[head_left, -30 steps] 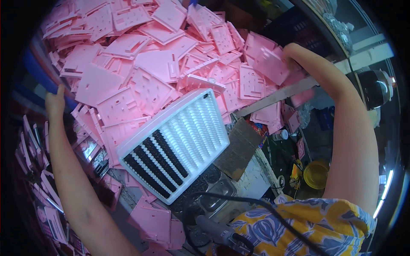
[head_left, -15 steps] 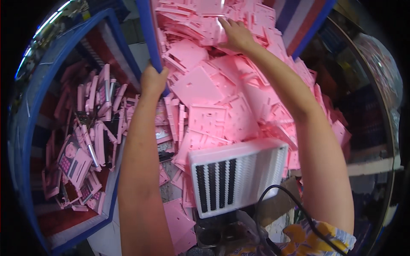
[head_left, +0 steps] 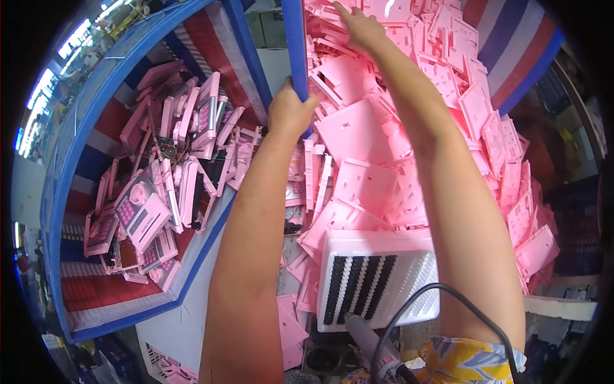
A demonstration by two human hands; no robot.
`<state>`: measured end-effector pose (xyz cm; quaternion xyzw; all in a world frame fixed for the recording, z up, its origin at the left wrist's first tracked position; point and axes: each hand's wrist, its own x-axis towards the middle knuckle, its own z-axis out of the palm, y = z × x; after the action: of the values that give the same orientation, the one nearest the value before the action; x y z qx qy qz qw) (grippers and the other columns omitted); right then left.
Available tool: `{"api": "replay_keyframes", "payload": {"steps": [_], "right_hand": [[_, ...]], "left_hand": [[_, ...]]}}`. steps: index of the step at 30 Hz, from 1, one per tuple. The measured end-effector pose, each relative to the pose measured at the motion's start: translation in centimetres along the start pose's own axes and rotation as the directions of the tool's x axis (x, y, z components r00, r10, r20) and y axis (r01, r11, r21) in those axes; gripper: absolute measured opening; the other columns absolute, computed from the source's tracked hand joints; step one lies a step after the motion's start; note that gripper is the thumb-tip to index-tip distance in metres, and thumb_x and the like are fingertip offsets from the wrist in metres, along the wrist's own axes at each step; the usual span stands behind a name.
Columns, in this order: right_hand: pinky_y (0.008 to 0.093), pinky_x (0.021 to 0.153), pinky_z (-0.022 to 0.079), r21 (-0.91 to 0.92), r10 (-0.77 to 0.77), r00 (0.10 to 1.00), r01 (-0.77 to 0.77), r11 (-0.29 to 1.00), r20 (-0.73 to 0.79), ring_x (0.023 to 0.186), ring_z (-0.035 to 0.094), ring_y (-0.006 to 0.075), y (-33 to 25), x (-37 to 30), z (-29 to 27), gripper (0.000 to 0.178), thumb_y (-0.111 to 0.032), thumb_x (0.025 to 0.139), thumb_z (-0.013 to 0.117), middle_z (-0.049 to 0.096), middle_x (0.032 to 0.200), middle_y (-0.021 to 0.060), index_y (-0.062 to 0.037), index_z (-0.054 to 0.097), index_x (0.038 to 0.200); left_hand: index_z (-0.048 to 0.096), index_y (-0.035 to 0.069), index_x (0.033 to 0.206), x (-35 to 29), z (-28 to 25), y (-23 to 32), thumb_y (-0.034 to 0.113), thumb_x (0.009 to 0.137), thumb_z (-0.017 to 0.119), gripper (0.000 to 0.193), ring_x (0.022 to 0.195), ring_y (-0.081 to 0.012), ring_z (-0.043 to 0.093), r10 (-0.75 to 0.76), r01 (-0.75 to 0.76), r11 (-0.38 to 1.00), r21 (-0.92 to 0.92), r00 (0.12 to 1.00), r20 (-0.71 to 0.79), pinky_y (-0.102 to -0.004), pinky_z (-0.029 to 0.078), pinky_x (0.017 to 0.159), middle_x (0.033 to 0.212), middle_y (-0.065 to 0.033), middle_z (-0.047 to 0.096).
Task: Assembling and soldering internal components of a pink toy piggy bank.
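My left hand (head_left: 289, 110) grips the blue rim (head_left: 295, 45) of a large bin. That bin is heaped with flat pink plastic panels (head_left: 364, 134). My right hand (head_left: 359, 27) reaches far into the heap, its fingers spread flat on the panels at the top. A white slotted plastic crate (head_left: 374, 276) lies low in the pile, between my forearms and partly under the right one.
To the left stands a second blue-rimmed bin (head_left: 77, 147) with a red, white and blue striped lining, holding several pink assembled toy units with keypads (head_left: 144, 211). A grey handled tool with a black cable (head_left: 377, 339) hangs near my chest. White shelving lies at the right edge.
The view has tilted slightly further forward and left. My right hand has pushed deeper up the heap. My left hand keeps its hold on the blue rim.
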<state>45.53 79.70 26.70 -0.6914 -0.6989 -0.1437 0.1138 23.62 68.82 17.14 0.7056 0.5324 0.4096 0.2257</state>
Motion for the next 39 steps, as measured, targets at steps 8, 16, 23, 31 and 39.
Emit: {"api": "replay_keyframes", "payload": {"steps": [8, 16, 23, 31, 39], "right_hand": [[0.0501, 0.091, 0.049, 0.135, -0.123, 0.990, 0.131, 0.982, -0.063, 0.113, 0.058, 0.0404, 13.1, -13.4, -9.4, 0.111, -0.013, 0.064, 0.087, 0.055, 0.128, 0.0199, -0.0209, 0.026, 0.156], [0.0470, 0.096, 0.052, -0.364, 0.230, 0.946, -0.136, 0.921, 0.229, 0.113, 0.059, 0.0421, 28.2, -35.6, -23.8, 0.108, -0.012, 0.066, 0.078, 0.050, 0.141, 0.0174, -0.0277, 0.023, 0.158], [0.0453, 0.088, 0.056, -0.803, 0.644, 0.728, -0.227, 0.552, 0.237, 0.111, 0.064, 0.0385, 29.9, -45.5, -24.2, 0.105, -0.010, 0.068, 0.080, 0.059, 0.129, 0.0161, -0.0310, 0.027, 0.155], [0.0422, 0.099, 0.051, -0.840, 0.815, 0.301, -0.074, 0.537, 0.495, 0.126, 0.057, 0.0367, 34.3, -53.6, -24.1, 0.128, -0.015, 0.052, 0.095, 0.054, 0.140, 0.0219, -0.0140, 0.021, 0.157], [0.0444, 0.117, 0.033, -0.835, 0.885, 0.300, -0.323, 0.445, 0.356, 0.146, 0.034, 0.0371, 28.5, -48.6, -20.7, 0.127, -0.059, 0.063, 0.085, 0.025, 0.161, 0.0237, -0.0156, 0.017, 0.160]], "left_hand": [[0.064, -0.002, 0.110, 0.9, 1.0, -0.3, 0.033, 0.080, 0.073, 0.047, 0.098, -0.0451, 0.067, 0.003, -0.007, 0.991, 0.137, 1.000, 0.023, -0.0497, 0.053, 0.086, 0.101, -0.0270, 0.070], [0.069, -0.005, 0.102, 3.6, 3.1, -4.7, 0.044, 0.086, 0.068, 0.052, 0.092, -0.0401, 0.071, 0.123, -0.126, 0.986, 0.107, 0.992, 0.029, -0.0466, 0.052, 0.080, 0.093, -0.0258, 0.072], [0.064, -0.003, 0.119, 5.3, 2.1, -7.0, 0.050, 0.087, 0.067, 0.062, 0.111, -0.0444, 0.063, 0.047, -0.064, 0.972, 0.225, 0.996, 0.078, -0.0471, 0.048, 0.096, 0.113, -0.0274, 0.068], [0.048, -0.002, 0.142, -5.5, -0.3, -3.4, 0.035, 0.088, 0.072, 0.070, 0.120, -0.0349, 0.061, 0.282, -0.286, 0.950, -0.123, 0.958, -0.050, -0.0403, 0.050, 0.097, 0.136, -0.0250, 0.056], [0.049, 0.002, 0.142, -14.1, -8.0, 3.5, 0.028, 0.087, 0.071, 0.064, 0.126, -0.0365, 0.056, 0.554, -0.548, 0.831, 0.099, 0.831, -0.045, -0.0413, 0.043, 0.105, 0.137, -0.0238, 0.056]]}}
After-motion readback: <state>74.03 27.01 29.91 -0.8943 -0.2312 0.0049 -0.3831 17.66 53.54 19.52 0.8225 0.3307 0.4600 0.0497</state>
